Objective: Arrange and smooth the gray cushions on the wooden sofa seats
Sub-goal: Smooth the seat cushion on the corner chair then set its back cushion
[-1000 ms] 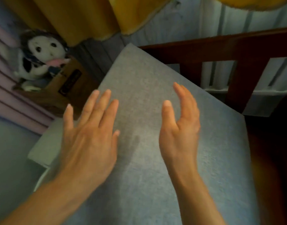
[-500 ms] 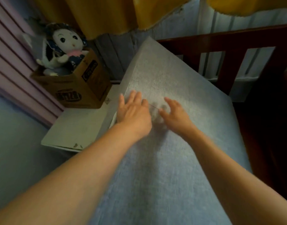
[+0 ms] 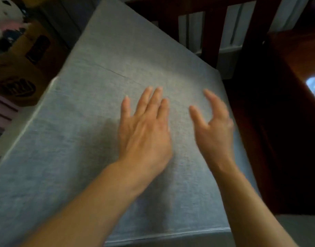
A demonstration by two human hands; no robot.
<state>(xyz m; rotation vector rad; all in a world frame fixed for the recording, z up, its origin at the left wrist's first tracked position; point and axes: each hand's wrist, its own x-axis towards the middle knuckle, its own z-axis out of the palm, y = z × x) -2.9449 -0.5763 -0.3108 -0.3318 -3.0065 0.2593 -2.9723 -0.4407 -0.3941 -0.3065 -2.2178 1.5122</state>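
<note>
Flat gray fabric cushion (image 3: pixel 103 132): left hand (image 3: pixel 144 132) flat, right hand (image 3: pixel 213 129) open, neither holding. Risk: uneven strokes deepening crease (image 3: pixel 117 72).

Single head view, looking steeply down, close over the cushion (image 3: pixel 92 132)

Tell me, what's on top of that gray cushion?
Only the person's hands are over the gray cushion: the left hand lies flat, fingers straight, and the right hand is open, blurred. A thin crease crosses the fabric. The cloth beneath the hands is hidden.
</note>
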